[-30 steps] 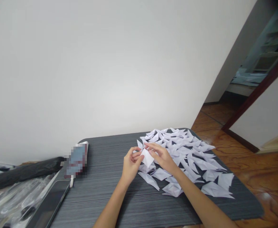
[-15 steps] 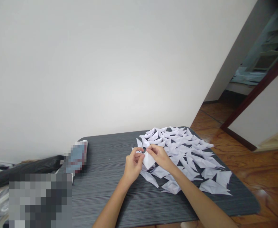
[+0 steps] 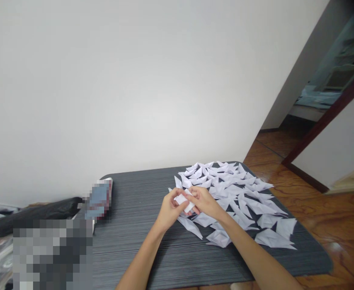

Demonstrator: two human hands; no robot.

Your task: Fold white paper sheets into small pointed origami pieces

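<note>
My left hand (image 3: 171, 205) and my right hand (image 3: 203, 200) meet above the table, both closed on one small folded white paper (image 3: 181, 199). The thumbs lie across its front and the other fingers are behind it, so parts of the paper are hidden. Just beyond and to the right of my hands spreads a layer of folded white paper boats (image 3: 233, 189), many overlapping. One paper boat (image 3: 190, 226) lies right below my hands, and another (image 3: 219, 238) sits under my right forearm.
The dark striped table (image 3: 134, 225) stands against a white wall (image 3: 134, 88). At its left edge lies a blurred-out packet (image 3: 98, 200), near a black bundle (image 3: 34, 217). A wooden floor (image 3: 316, 209) and a doorway are on the right.
The paper between my hands has turned and now shows a smaller face. My fingers have closed further around it, with the thumbs brought nearer together. The paper boats lie unmoved.
</note>
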